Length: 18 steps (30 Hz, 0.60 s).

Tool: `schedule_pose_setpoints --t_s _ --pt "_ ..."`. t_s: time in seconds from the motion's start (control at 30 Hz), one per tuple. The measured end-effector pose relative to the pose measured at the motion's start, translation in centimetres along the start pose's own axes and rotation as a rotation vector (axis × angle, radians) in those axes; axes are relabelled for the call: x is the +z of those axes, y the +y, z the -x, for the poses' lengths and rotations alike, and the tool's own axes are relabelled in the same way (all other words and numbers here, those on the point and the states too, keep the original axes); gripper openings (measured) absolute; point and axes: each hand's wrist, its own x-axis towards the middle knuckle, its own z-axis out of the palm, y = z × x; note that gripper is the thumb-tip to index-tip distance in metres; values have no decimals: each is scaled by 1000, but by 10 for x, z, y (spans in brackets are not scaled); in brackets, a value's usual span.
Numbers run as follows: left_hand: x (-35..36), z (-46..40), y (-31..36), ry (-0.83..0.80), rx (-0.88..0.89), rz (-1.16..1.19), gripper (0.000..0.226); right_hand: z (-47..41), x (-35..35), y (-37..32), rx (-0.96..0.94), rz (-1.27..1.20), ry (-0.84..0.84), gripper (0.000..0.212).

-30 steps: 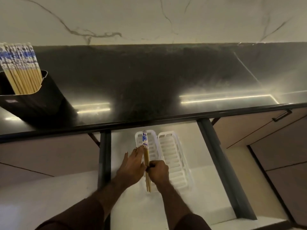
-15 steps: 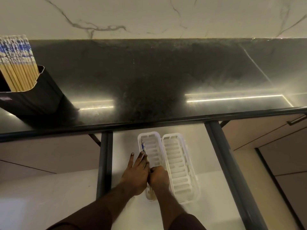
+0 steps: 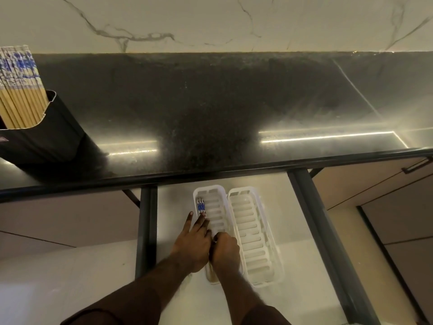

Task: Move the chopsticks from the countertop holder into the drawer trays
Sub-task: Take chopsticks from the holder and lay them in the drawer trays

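- Marble-look wall (image 3: 210, 19) runs across the top, pale with grey veins, so it's clearly a kitchen.
- Black glossy worktop (image 3: 234, 102) fills the middle band, with two light strips reflected in it.
- Under its front edge the drawer (image 3: 173, 202) is pulled open, pale floor, dark rails on both sides.
- Black holder (image 3: 42, 137) stands on the worktop at 9 o'clock, packed with upright chopsticks in holder (image 3: 18, 90), wooden with blue-and-white tops.
- Two white slotted trays lie side by side in the drawer, touching: left tray (image 3: 214, 209) and right tray (image 3: 253, 235). I can't see anything in the right one.
- Left hand (image 3: 193, 245) sits over the left tray's 9 o'clock edge, fingers stretched out and mostly flat, tips resting on the chopsticks rather than gripping them.
- Right hand (image 3: 226, 252) is right next to it, touching, curled into a loose fist low in the left tray. Whether it's actually pinching anything, I can't tell.
- Pair of chopsticks (image 3: 201, 205) lies lengthwise along the left tray's left wall, patterned ends toward 12 o'clock, the rest hidden under the hands.
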Motion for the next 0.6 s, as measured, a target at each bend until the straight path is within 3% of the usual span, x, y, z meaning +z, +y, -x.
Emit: schedule_pose_setpoints --t_s 0.33,0.6 --pt "-5 0 0 -7 1 5 62 4 -7 -1 -112 14 -26 23" --pt "-52 12 -5 99 -60 49 60 18 -57 -27 -220 -35 138 21"
